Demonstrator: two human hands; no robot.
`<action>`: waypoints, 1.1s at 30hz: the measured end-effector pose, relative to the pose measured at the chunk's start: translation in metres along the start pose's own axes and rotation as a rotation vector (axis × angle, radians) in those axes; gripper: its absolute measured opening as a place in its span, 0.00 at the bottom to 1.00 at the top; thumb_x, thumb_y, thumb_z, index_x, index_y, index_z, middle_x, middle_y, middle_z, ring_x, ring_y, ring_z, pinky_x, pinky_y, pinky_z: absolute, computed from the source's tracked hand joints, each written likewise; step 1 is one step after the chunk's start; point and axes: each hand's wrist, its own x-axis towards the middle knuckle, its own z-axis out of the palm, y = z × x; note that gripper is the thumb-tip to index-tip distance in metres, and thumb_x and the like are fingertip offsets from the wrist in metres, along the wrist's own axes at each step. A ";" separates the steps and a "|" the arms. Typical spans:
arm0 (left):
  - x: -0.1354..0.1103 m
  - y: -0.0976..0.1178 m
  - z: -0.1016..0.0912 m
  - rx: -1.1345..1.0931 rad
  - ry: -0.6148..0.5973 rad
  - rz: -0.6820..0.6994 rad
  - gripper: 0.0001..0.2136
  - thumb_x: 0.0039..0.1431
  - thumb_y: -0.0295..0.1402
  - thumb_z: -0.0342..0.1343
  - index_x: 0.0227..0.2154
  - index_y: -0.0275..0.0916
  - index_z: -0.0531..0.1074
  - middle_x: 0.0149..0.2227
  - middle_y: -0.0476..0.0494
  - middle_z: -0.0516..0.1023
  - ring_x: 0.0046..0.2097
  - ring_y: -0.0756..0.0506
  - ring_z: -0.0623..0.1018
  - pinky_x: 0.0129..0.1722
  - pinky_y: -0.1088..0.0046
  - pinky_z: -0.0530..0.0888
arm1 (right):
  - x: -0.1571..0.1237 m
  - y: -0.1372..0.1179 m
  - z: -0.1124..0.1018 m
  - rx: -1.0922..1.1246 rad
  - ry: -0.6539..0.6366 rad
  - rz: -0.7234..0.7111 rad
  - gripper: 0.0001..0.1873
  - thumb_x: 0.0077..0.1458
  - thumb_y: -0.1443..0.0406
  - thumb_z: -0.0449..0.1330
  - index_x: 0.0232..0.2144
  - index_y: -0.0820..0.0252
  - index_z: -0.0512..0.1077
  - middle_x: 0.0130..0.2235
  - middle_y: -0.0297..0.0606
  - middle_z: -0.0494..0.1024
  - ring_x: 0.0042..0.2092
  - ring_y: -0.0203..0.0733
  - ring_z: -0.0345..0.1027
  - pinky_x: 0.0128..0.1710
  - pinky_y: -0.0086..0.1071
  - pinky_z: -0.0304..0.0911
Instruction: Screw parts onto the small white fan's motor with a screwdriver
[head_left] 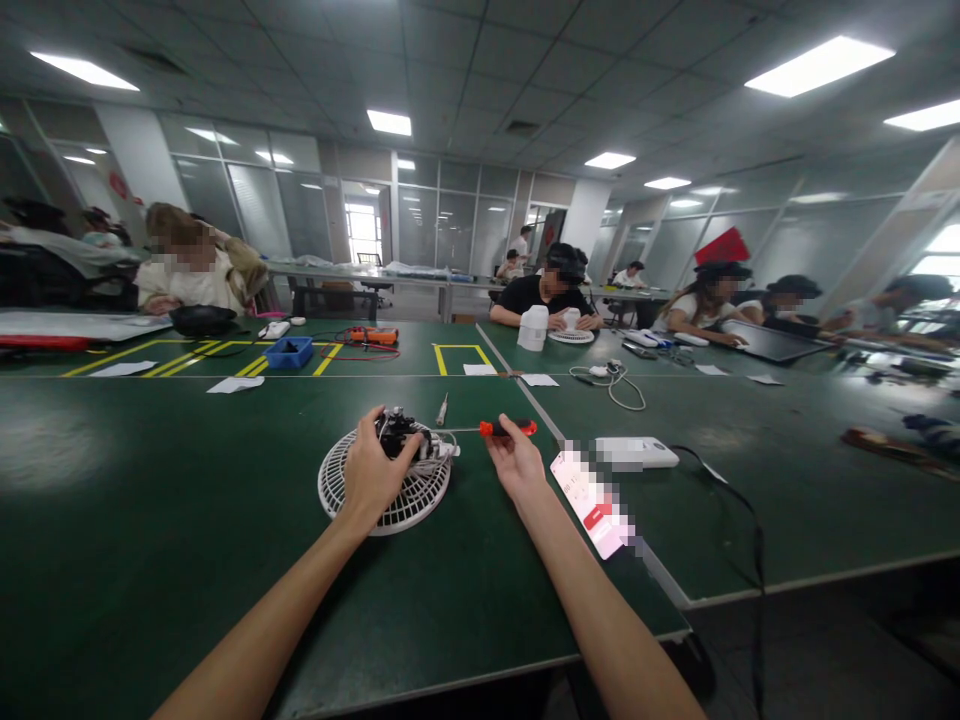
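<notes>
On the green table lies a round white fan grille (405, 512) with a black motor assembly (395, 432) on top of it. My left hand (373, 470) wraps round the motor from the left, thumb on its near side. White wires (429, 462) bunch up at the motor's right. In my right hand (517, 458) is a screwdriver (509, 428) with an orange and black handle, its shaft level and pointing left to the motor. Whether the tip touches a screw is too small to tell. A small clear-handled screwdriver (442, 408) lies just behind.
Right of my right hand lies a lit phone (596, 510), with a white device (636, 453) and black strap beyond it. A blue bin (289, 352), an orange multimeter (373, 336) and a white cable (619, 380) lie farther back. Across the table a person (551, 290) handles white parts.
</notes>
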 end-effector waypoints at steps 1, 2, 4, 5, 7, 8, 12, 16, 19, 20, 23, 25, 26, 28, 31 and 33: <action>0.000 0.000 0.000 0.003 -0.001 0.000 0.35 0.58 0.53 0.61 0.62 0.40 0.63 0.60 0.31 0.74 0.59 0.31 0.77 0.59 0.48 0.73 | 0.000 0.000 0.000 0.013 0.000 -0.013 0.13 0.51 0.74 0.72 0.30 0.61 0.72 0.27 0.32 0.79 0.28 0.33 0.76 0.33 0.24 0.77; 0.000 0.001 -0.001 0.005 -0.003 0.002 0.34 0.58 0.52 0.61 0.63 0.39 0.63 0.60 0.31 0.74 0.59 0.31 0.77 0.59 0.49 0.73 | 0.000 0.001 0.001 0.022 -0.001 -0.021 0.12 0.51 0.75 0.72 0.30 0.61 0.72 0.28 0.33 0.80 0.30 0.34 0.77 0.34 0.25 0.78; 0.000 0.001 -0.001 0.006 -0.004 0.008 0.34 0.58 0.52 0.61 0.63 0.39 0.63 0.61 0.30 0.73 0.59 0.31 0.77 0.59 0.49 0.73 | 0.000 0.002 0.001 0.028 -0.005 -0.023 0.12 0.52 0.74 0.71 0.31 0.60 0.71 0.29 0.34 0.81 0.31 0.34 0.78 0.35 0.25 0.78; -0.001 0.001 -0.001 0.007 -0.004 0.009 0.34 0.59 0.51 0.60 0.63 0.39 0.63 0.61 0.30 0.73 0.59 0.31 0.77 0.59 0.49 0.73 | 0.000 0.003 0.001 0.026 -0.005 -0.026 0.12 0.52 0.72 0.71 0.32 0.59 0.71 0.29 0.33 0.80 0.30 0.34 0.78 0.34 0.26 0.77; -0.001 0.001 0.000 0.007 -0.004 0.009 0.33 0.59 0.51 0.60 0.63 0.39 0.63 0.61 0.30 0.73 0.59 0.32 0.77 0.59 0.50 0.74 | 0.001 0.005 0.000 0.009 -0.001 -0.030 0.13 0.52 0.69 0.72 0.33 0.57 0.70 0.28 0.30 0.79 0.27 0.34 0.76 0.31 0.26 0.76; -0.001 0.001 0.000 0.008 -0.005 0.010 0.33 0.59 0.50 0.60 0.63 0.39 0.63 0.61 0.30 0.73 0.60 0.32 0.77 0.59 0.50 0.74 | 0.002 0.006 0.000 -0.007 -0.002 -0.028 0.15 0.52 0.68 0.73 0.34 0.56 0.69 0.27 0.28 0.78 0.26 0.34 0.75 0.29 0.26 0.76; -0.001 -0.001 0.002 0.002 0.001 0.045 0.36 0.60 0.50 0.59 0.67 0.39 0.60 0.65 0.30 0.70 0.65 0.32 0.73 0.63 0.50 0.71 | 0.004 0.007 -0.001 -0.023 -0.017 -0.025 0.18 0.48 0.71 0.75 0.31 0.58 0.68 0.26 0.28 0.77 0.26 0.33 0.74 0.29 0.25 0.75; 0.000 -0.001 0.001 0.003 -0.010 0.046 0.38 0.61 0.50 0.58 0.70 0.39 0.56 0.69 0.30 0.66 0.67 0.31 0.70 0.63 0.49 0.71 | 0.001 0.005 0.002 0.005 -0.026 -0.028 0.13 0.50 0.79 0.68 0.29 0.60 0.70 0.27 0.33 0.80 0.30 0.34 0.77 0.34 0.24 0.76; 0.000 0.002 -0.001 0.002 -0.028 0.028 0.38 0.61 0.49 0.58 0.70 0.40 0.56 0.69 0.31 0.66 0.66 0.32 0.71 0.62 0.49 0.72 | -0.003 0.004 0.003 0.006 -0.005 -0.021 0.11 0.55 0.75 0.66 0.31 0.58 0.69 0.26 0.31 0.79 0.29 0.34 0.76 0.33 0.26 0.77; 0.000 0.003 -0.002 0.003 -0.034 0.023 0.38 0.61 0.49 0.59 0.70 0.41 0.56 0.69 0.31 0.66 0.66 0.32 0.72 0.62 0.49 0.73 | -0.004 0.004 0.004 0.001 0.007 -0.027 0.11 0.56 0.73 0.66 0.31 0.57 0.68 0.25 0.30 0.78 0.27 0.34 0.75 0.31 0.26 0.76; -0.001 0.006 -0.003 0.009 -0.035 0.016 0.38 0.61 0.50 0.59 0.70 0.40 0.57 0.68 0.31 0.68 0.64 0.31 0.74 0.61 0.49 0.73 | -0.006 0.006 0.004 -0.026 0.022 -0.043 0.12 0.56 0.70 0.67 0.33 0.55 0.66 0.22 0.26 0.75 0.22 0.33 0.71 0.24 0.24 0.71; 0.000 0.005 -0.002 0.007 -0.024 0.016 0.37 0.60 0.50 0.59 0.69 0.40 0.58 0.67 0.30 0.68 0.63 0.31 0.74 0.60 0.49 0.74 | -0.005 0.006 0.003 -0.033 0.019 -0.044 0.13 0.55 0.71 0.68 0.32 0.56 0.66 0.22 0.27 0.75 0.22 0.32 0.70 0.23 0.22 0.69; 0.000 0.005 -0.002 0.003 -0.021 0.014 0.37 0.60 0.50 0.59 0.69 0.40 0.59 0.67 0.31 0.68 0.63 0.31 0.75 0.60 0.49 0.74 | -0.004 0.007 0.003 -0.031 0.017 -0.042 0.13 0.54 0.72 0.68 0.31 0.56 0.66 0.22 0.28 0.76 0.23 0.32 0.72 0.24 0.22 0.70; 0.001 0.004 -0.002 -0.007 -0.016 0.006 0.37 0.59 0.50 0.60 0.68 0.41 0.60 0.66 0.31 0.69 0.62 0.31 0.75 0.60 0.50 0.74 | -0.001 0.007 0.002 -0.025 0.005 -0.039 0.14 0.51 0.75 0.69 0.30 0.58 0.67 0.24 0.30 0.77 0.26 0.33 0.74 0.27 0.22 0.72; 0.003 0.003 -0.002 -0.024 -0.028 -0.028 0.38 0.57 0.50 0.62 0.67 0.41 0.59 0.63 0.31 0.72 0.61 0.31 0.76 0.59 0.49 0.74 | 0.000 0.006 0.002 -0.033 -0.019 -0.022 0.14 0.49 0.75 0.70 0.29 0.58 0.68 0.26 0.31 0.79 0.28 0.34 0.75 0.30 0.24 0.75; 0.004 0.003 -0.004 -0.028 -0.037 -0.053 0.40 0.55 0.51 0.63 0.68 0.42 0.58 0.62 0.31 0.73 0.59 0.30 0.77 0.59 0.48 0.74 | -0.001 0.006 0.002 -0.047 -0.010 -0.016 0.14 0.51 0.72 0.71 0.31 0.57 0.68 0.26 0.31 0.79 0.27 0.34 0.75 0.30 0.26 0.75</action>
